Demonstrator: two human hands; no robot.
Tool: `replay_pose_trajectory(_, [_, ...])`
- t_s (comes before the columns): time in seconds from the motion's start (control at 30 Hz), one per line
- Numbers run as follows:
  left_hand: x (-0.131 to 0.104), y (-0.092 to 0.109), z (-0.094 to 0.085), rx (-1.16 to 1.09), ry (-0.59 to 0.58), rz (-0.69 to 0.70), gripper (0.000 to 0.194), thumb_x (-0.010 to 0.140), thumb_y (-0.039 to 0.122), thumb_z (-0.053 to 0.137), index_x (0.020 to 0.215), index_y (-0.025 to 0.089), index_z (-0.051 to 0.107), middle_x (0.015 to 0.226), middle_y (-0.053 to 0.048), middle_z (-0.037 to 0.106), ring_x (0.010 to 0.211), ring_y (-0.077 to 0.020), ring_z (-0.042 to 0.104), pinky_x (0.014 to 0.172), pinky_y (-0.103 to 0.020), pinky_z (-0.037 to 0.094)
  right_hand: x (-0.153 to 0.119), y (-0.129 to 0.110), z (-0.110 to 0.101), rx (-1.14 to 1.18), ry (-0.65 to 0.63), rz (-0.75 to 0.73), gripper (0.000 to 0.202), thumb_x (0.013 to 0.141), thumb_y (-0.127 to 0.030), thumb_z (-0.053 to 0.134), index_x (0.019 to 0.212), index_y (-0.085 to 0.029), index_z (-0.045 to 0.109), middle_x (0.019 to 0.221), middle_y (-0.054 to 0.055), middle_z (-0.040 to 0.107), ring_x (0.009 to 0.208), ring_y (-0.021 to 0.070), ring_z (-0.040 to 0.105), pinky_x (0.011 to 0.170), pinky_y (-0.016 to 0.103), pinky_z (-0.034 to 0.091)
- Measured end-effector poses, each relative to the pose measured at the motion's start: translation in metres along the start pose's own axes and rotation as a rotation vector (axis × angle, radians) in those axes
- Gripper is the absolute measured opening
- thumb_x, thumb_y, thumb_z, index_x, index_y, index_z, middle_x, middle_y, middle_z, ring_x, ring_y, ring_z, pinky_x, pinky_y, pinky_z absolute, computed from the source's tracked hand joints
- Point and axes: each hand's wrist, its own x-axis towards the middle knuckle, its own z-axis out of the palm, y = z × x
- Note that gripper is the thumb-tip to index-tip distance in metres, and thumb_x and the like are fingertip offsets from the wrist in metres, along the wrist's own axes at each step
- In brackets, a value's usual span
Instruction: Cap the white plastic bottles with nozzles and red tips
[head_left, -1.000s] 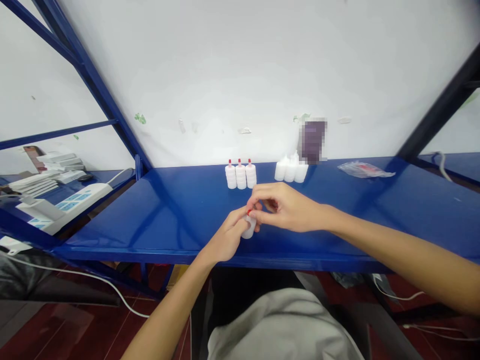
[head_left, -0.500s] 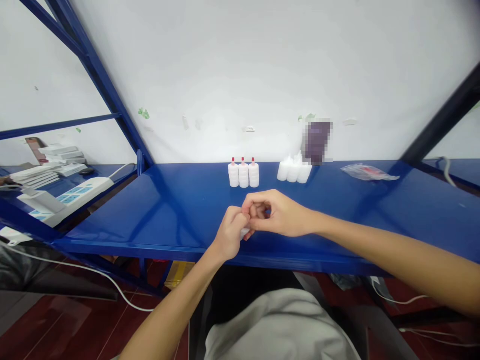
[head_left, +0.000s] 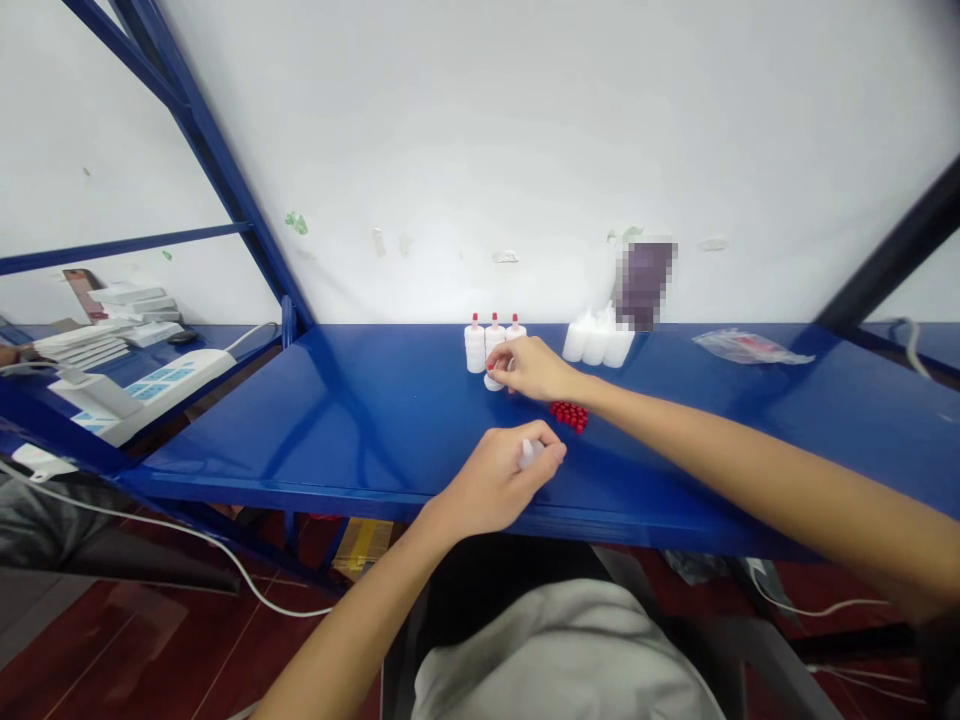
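A person sits at a glossy blue counter set against a white wall, seen from a camera on their head.

The right hand reaches forward to the back of the counter. Its fingers are curled around a small white bottle that stands on the counter just in front of a row of capped bottles, white with red tips. The hand covers most of the bottle, so only its lower part shows.

The left hand rests nearer the body, close to the front edge of the counter. Its fingers are closed around a small pale piece that peeks out between thumb and forefinger; what it is cannot be told.

Between the two hands, just right of the right wrist, lies a small heap of red caps on the counter.

Further right along the wall stands a cluster of uncapped bottles, all white. Beside them is a blurred dark patch on the wall. A clear plastic bag with something red inside lies well to the right.

To the left, on a neighbouring shelf, lie a white power strip and stacked white boxes. The blue frame of the rack slants up across the wall.
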Motion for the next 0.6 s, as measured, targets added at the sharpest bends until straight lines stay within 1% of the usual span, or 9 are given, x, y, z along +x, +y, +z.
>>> replay_pose_trajectory(0.07, [-0.001, 0.002, -0.005, -0.013, -0.049, 0.001, 0.031, 0.098, 0.044, 0.046, 0.086, 0.018, 0.058, 0.068, 0.003, 0.05, 0.061, -0.0105, 0.041, 0.059, -0.023, 0.033, 0.007, 0.003, 0.008, -0.054, -0.01, -0.013, 0.013, 0.079, -0.011, 0.061, 0.089, -0.014, 0.068, 0.078, 0.004, 0.072, 0.06, 0.0121, 0.063, 0.067, 0.026, 0.048])
replay_pose_trajectory(0.13, [-0.002, 0.002, -0.012, -0.017, -0.127, 0.011, 0.027, 0.097, 0.043, 0.049, 0.088, 0.019, 0.056, 0.073, 0.003, 0.051, 0.064, -0.0107, 0.042, 0.061, -0.023, 0.034, 0.014, 0.007, 0.013, -0.071, -0.006, -0.027, 0.015, 0.08, -0.01, 0.059, 0.091, -0.014, 0.067, 0.079, 0.004, 0.072, 0.061, 0.0118, 0.063, 0.067, 0.026, 0.047])
replay_pose_trajectory(0.2, [-0.003, 0.0, -0.019, -0.042, -0.203, 0.009, 0.024, 0.096, 0.043, 0.051, 0.089, 0.019, 0.053, 0.076, 0.002, 0.051, 0.065, -0.0106, 0.04, 0.061, -0.023, 0.034, 0.019, 0.011, 0.014, -0.078, 0.006, -0.035, 0.016, 0.08, -0.01, 0.059, 0.095, -0.014, 0.066, 0.08, 0.004, 0.072, 0.06, 0.0117, 0.062, 0.068, 0.026, 0.047])
replay_pose_trajectory(0.3, [-0.005, -0.004, -0.025, -0.133, -0.274, -0.001, 0.023, 0.095, 0.041, 0.055, 0.092, 0.02, 0.046, 0.084, 0.0, 0.053, 0.068, -0.0108, 0.042, 0.063, -0.023, 0.036, 0.021, 0.016, 0.01, -0.075, 0.008, -0.05, 0.02, 0.08, -0.011, 0.06, 0.098, -0.014, 0.066, 0.08, 0.003, 0.072, 0.061, 0.0115, 0.061, 0.069, 0.026, 0.046])
replay_pose_trajectory(0.37, [-0.005, -0.006, -0.026, -0.197, -0.309, 0.015, 0.022, 0.093, 0.038, 0.058, 0.094, 0.021, 0.044, 0.089, -0.001, 0.054, 0.072, -0.0111, 0.044, 0.066, -0.023, 0.038, 0.02, 0.019, 0.007, -0.072, 0.001, -0.066, 0.02, 0.079, -0.011, 0.06, 0.098, -0.014, 0.066, 0.081, 0.003, 0.072, 0.062, 0.0114, 0.061, 0.07, 0.025, 0.046])
replay_pose_trajectory(0.47, [-0.005, -0.006, -0.026, -0.265, -0.344, 0.026, 0.022, 0.093, 0.034, 0.059, 0.095, 0.02, 0.043, 0.091, -0.002, 0.053, 0.074, -0.0111, 0.044, 0.068, -0.023, 0.038, 0.021, 0.023, 0.005, -0.077, -0.004, -0.089, 0.022, 0.079, -0.011, 0.06, 0.099, -0.013, 0.068, 0.082, 0.004, 0.072, 0.064, 0.0115, 0.062, 0.072, 0.025, 0.047])
replay_pose_trajectory(0.6, [-0.006, -0.004, -0.027, -0.243, -0.342, 0.048, 0.02, 0.093, 0.032, 0.06, 0.093, 0.019, 0.044, 0.09, -0.001, 0.053, 0.074, -0.0106, 0.043, 0.068, -0.023, 0.037, 0.017, 0.023, 0.002, -0.09, -0.009, -0.129, 0.025, 0.078, -0.009, 0.058, 0.1, -0.014, 0.069, 0.081, 0.003, 0.072, 0.066, 0.0122, 0.062, 0.072, 0.024, 0.046])
